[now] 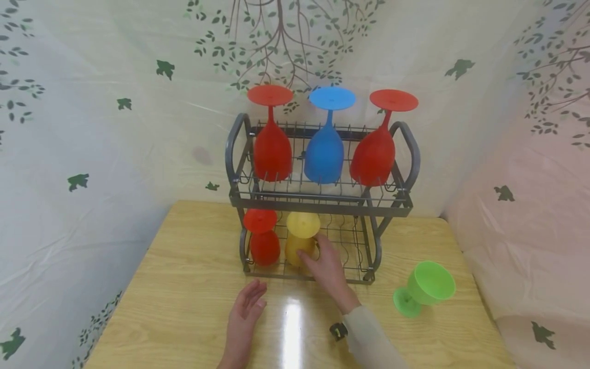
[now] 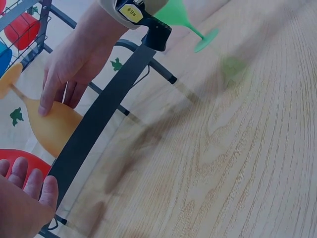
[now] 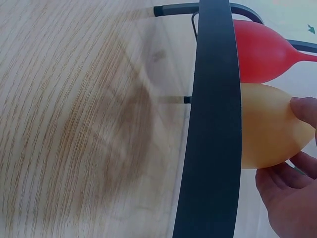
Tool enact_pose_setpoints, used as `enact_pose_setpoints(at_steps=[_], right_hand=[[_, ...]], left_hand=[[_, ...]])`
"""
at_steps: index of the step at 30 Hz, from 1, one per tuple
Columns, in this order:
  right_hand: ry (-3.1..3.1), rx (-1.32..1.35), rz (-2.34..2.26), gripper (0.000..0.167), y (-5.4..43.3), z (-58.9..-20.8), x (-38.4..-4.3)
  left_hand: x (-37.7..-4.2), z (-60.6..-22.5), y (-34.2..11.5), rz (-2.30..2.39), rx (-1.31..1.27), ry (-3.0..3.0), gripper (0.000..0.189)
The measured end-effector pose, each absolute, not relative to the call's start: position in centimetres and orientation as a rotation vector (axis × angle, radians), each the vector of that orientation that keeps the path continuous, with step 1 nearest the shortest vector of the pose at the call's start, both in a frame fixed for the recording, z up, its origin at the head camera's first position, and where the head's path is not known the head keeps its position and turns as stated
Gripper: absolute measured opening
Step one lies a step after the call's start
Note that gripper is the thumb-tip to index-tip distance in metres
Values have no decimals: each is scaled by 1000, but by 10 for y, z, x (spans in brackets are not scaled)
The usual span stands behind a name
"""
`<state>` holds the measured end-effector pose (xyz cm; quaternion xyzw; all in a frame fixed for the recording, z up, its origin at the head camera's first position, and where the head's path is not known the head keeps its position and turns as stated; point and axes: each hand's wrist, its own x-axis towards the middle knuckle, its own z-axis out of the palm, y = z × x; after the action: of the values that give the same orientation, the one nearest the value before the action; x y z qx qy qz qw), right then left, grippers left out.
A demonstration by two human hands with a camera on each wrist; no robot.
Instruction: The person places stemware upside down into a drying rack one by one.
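My right hand (image 1: 329,264) grips the bowl of a yellow goblet (image 1: 295,251), thumb on the near side and fingers round the right. Upside down, the goblet stands on the lower tier of a dark metal rack (image 1: 322,206), its foot up under the top shelf. Just left of it a red goblet (image 1: 265,248) stands inverted on the same tier. My left hand (image 1: 244,312) hovers in front of the rack's lower left, fingers relaxed, holding nothing. In the left wrist view its fingers (image 2: 32,183) overlap the red goblet.
Two red goblets (image 1: 273,154) and a blue goblet (image 1: 324,154) stand inverted on the top tier, the rightmost leaning. A green goblet (image 1: 430,283) lies tilted on the wooden table (image 1: 184,307), right of the rack. Leaf-patterned sheets (image 1: 115,154) hang behind and at the sides.
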<state>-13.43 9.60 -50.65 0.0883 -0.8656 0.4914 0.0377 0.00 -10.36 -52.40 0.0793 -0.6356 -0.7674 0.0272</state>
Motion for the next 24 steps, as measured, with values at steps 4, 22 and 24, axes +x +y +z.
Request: enact_pose_setpoints(at_steps=[4, 22, 24], right_hand=[[-2656, 273, 1522, 68, 96, -506, -133], [-2629, 270, 1469, 74, 113, -500, -119], [-2611, 268, 1476, 73, 118, -497, -112]], left_hand=[[0, -524, -103, -2370, 241, -1959, 52], [-2, -527, -93, -2398, 205, -1967, 52], [-2, -526, -92, -2399, 203, -1968, 52]])
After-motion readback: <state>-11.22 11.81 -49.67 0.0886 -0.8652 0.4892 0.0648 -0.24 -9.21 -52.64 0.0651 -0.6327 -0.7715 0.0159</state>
